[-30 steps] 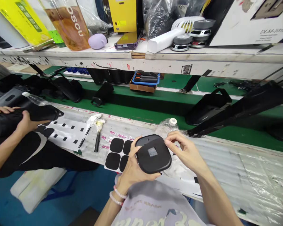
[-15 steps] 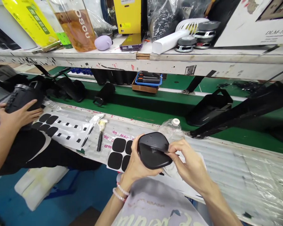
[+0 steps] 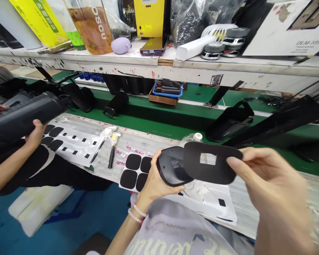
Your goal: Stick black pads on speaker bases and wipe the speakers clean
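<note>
My left hand [image 3: 153,184] grips a rounded black plastic cap [image 3: 171,170] with a small label at its centre, held above the bench edge. My right hand [image 3: 268,184] pinches a black rounded pad [image 3: 211,163] with a square cut-out, lifted clear of the cap and overlapping its right side in view. A white sheet of black rounded pads [image 3: 135,170] lies on the bench just left of my left hand. A white backing sheet [image 3: 215,202] with small black squares lies under my hands.
A co-worker's hand [image 3: 35,132] at the left holds a long black housing [image 3: 23,115]. A small tool [image 3: 111,157] lies by another sticker sheet [image 3: 74,141]. A clear bottle [image 3: 195,137] stands behind the cap. Black housings [image 3: 230,120] ride the green conveyor [image 3: 159,117]; a cluttered shelf [image 3: 159,63] runs overhead.
My right hand has peeled the black pad off the cap and pulled it up and to the right. The co-worker has swapped to holding a long black housing.
</note>
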Available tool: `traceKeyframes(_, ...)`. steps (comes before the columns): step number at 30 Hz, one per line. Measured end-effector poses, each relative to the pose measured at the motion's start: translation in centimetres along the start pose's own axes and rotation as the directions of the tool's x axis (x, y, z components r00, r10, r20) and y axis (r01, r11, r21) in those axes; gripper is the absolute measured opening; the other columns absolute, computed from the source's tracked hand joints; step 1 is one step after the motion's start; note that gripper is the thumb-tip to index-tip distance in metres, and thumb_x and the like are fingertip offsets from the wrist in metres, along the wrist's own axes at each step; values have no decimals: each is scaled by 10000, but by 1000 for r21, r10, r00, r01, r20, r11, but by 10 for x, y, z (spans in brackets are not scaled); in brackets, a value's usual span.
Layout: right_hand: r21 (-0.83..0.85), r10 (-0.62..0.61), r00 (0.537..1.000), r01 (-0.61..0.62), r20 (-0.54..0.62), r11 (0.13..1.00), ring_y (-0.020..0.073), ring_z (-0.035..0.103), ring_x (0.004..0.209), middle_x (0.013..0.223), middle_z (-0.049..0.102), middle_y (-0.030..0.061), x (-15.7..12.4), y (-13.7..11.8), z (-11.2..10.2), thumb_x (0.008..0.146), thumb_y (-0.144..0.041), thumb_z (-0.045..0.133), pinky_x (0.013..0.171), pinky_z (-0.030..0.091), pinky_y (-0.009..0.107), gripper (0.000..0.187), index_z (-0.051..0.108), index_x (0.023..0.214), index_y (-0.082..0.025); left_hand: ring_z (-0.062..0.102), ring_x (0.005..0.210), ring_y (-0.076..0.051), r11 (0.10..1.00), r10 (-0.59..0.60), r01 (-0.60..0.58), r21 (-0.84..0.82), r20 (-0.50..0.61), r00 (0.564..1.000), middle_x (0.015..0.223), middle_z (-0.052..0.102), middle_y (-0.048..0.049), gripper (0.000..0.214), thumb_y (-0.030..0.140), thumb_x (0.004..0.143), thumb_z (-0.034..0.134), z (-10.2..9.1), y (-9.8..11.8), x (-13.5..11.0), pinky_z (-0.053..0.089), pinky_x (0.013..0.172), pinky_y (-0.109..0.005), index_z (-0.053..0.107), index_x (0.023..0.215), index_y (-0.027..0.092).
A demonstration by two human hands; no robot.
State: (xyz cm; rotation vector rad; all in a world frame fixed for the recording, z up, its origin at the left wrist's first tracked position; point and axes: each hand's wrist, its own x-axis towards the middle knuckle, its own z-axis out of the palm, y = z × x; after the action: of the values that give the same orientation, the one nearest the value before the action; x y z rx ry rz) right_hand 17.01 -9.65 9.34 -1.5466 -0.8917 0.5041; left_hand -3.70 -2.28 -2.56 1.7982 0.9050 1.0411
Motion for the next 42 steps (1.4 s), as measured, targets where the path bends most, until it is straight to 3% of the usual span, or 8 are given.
traceKeyframes(6, 125, 360, 908, -391, 215, 912, 92, 459, 494, 582, 513, -37, 13, 29, 31, 531, -484, 874, 387, 363, 193, 460, 539, 673, -203, 274, 1431, -429, 977, 212, -212, 28, 6, 977, 1556, 134, -228, 1316, 371, 523, 911, 2, -3, -3, 394, 1057, -642, 6, 1476, 315)
traceKeyframes(10, 125, 444, 863, -481, 240, 868, 83, 465, 511, 589, 518, -37, 7, 33, 38, 525, -480, 884, 414, 365, 177, 479, 539, 696, -194, 218, 1446, -434, 959, 280, -280, 51, 8, 960, 1558, 97, -214, 1284, 367, 551, 895, 2, -4, 0, 400, 1039, -654, 13, 1484, 332)
traceKeyframes(15, 180, 475, 864, -501, 168, 847, 100, 479, 484, 579, 535, -36, 9, 33, 40, 553, -507, 865, 401, 373, 196, 476, 524, 714, -217, 280, 1425, -408, 972, 229, -230, 43, 31, 973, 1527, 187, -191, 1181, 385, 590, 872, 0, -2, 2, 363, 1081, -647, 93, 1475, 318)
traceKeyframes(22, 189, 332, 935, -351, 125, 917, 106, 496, 552, 664, 566, -26, 5, 38, 48, 660, -488, 822, 449, 403, 200, 394, 536, 761, -237, 327, 1394, -427, 997, 71, -73, 22, 109, 992, 1508, 213, -184, 1082, 597, 528, 856, -6, 1, 2, 371, 1082, -634, 299, 1398, 277)
traceKeyframes(26, 164, 194, 978, -204, 77, 965, 105, 493, 570, 700, 560, -21, -2, 38, 62, 734, -470, 774, 464, 402, 204, 338, 538, 789, -234, 255, 1440, -390, 995, 44, -30, -90, 162, 986, 1538, 171, -171, 894, 783, 733, 537, -12, 0, 0, 292, 1136, -608, 300, 1423, 266)
traceKeyframes(29, 159, 87, 996, -89, 23, 983, 107, 514, 592, 716, 556, -22, -5, 36, 74, 764, -458, 752, 487, 423, 208, 316, 534, 810, -233, 185, 1476, -314, 993, -7, 27, -118, 171, 985, 1547, 214, -128, 654, 685, 906, 310, -13, 3, -1, 232, 1188, -540, 321, 1422, 284)
traceKeyframes(34, 150, -3, 1000, -1, 26, 989, 112, 541, 627, 745, 549, -24, -6, 36, 87, 838, -411, 689, 530, 454, 226, 240, 523, 853, -238, 233, 1461, -226, 986, -153, 161, -45, 135, 979, 1533, 259, -65, 382, 410, 1008, 351, -9, 8, -2, 231, 1207, -453, 370, 1378, 321)
traceKeyframes(42, 45, -290, 954, 287, 69, 957, 142, 588, 846, 958, 569, 12, -2, 42, 91, 887, -230, 638, 752, 505, 301, 158, 580, 1031, -264, 338, 1396, -173, 992, -107, 112, -53, 92, 990, 1496, 313, -46, 264, 313, 1015, 373, -8, 9, -4, 292, 1178, -410, 418, 1275, 312)
